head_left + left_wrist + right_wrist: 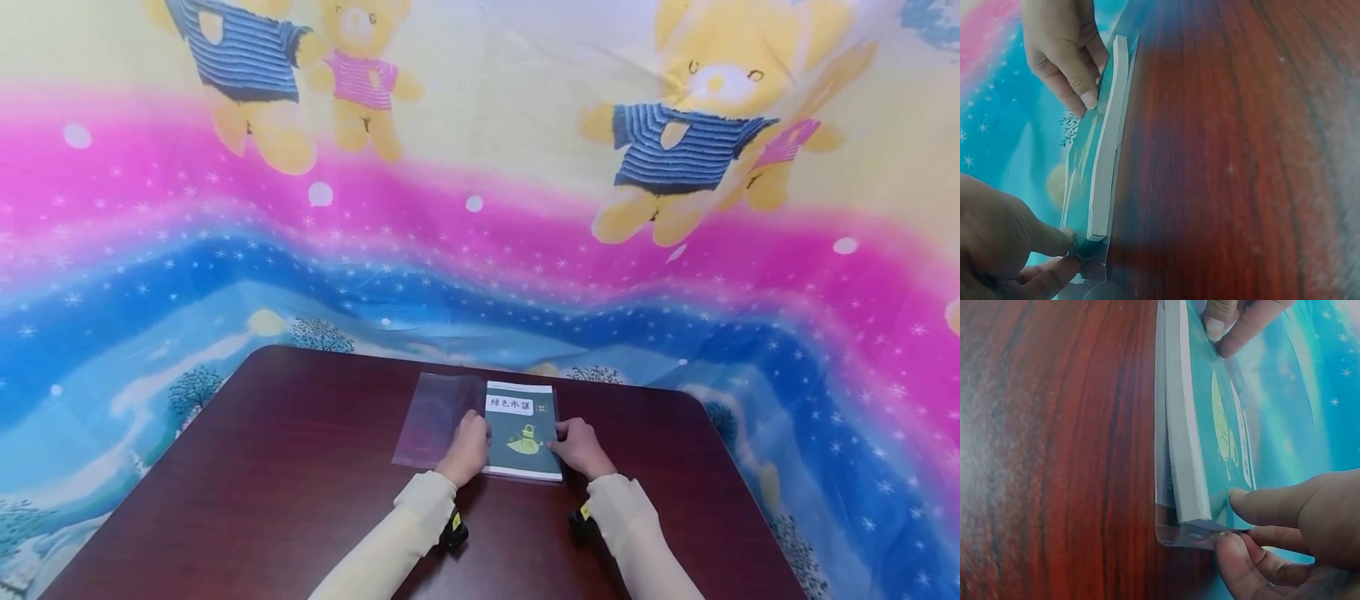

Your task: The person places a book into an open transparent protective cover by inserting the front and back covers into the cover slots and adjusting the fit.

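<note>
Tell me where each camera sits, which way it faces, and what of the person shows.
Head: on the head, facing forward and down at the green booklet, clear cover, table and backdrop; left hand, right hand and both sleeves show.
Left wrist: on that wrist, looking across the booklet's white page edge; left hand lower left, right hand upper left.
Right wrist: on that wrist, looking at that edge too; right hand lower right, left hand at top.
Shared by both wrist views: booklet, both hands, table.

Counter [300, 467]: reddish wood grain, smooth, glossy. Book [519, 433]: paper, matt at edges. Cover [431, 421]: clear thin plastic, shiny. Curtain [487, 242]: printed cloth, creased. Sleeves [633, 529]: matt cloth.
</note>
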Action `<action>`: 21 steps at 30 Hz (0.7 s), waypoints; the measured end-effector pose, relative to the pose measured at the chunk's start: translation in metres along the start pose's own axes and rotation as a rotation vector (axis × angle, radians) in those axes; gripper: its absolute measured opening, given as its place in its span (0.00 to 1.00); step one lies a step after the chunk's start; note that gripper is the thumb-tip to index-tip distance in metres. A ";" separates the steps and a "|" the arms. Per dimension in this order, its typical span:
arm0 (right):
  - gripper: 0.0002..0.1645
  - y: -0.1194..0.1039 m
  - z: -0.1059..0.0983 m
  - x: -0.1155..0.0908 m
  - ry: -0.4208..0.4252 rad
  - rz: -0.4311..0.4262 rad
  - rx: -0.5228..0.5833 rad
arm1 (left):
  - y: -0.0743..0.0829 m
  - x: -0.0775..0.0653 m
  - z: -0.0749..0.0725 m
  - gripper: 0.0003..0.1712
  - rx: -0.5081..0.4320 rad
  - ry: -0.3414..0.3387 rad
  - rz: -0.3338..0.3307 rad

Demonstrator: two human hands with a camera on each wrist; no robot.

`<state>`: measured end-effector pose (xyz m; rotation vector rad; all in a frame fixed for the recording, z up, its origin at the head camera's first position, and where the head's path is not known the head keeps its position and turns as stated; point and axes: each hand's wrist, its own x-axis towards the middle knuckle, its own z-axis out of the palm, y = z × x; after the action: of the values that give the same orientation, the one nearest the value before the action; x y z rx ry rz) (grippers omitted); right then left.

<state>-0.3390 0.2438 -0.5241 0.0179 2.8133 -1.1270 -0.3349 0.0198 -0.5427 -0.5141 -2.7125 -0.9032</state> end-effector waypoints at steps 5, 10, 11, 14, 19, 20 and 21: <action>0.23 0.004 0.001 0.001 0.008 -0.017 -0.011 | 0.007 -0.004 0.002 0.11 0.129 0.004 0.044; 0.29 0.016 0.000 0.005 0.030 -0.040 0.004 | 0.014 -0.004 0.002 0.05 0.231 -0.044 0.031; 0.31 0.018 0.000 0.005 0.029 -0.049 0.009 | 0.015 -0.004 0.001 0.05 0.230 -0.044 0.027; 0.37 0.023 0.000 0.008 0.026 -0.063 0.026 | 0.015 -0.004 -0.006 0.09 0.205 -0.020 0.046; 0.46 0.028 -0.002 0.009 0.005 -0.034 0.038 | 0.001 0.006 -0.023 0.09 0.093 -0.018 0.134; 0.48 0.028 -0.002 0.009 -0.001 -0.028 0.037 | -0.004 0.009 -0.027 0.09 0.056 -0.030 0.138; 0.49 0.028 -0.002 0.010 -0.008 -0.024 0.032 | -0.010 0.011 -0.032 0.12 0.016 -0.045 0.131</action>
<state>-0.3472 0.2658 -0.5430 -0.0181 2.7953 -1.1747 -0.3453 -0.0046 -0.5192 -0.7076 -2.6865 -0.8443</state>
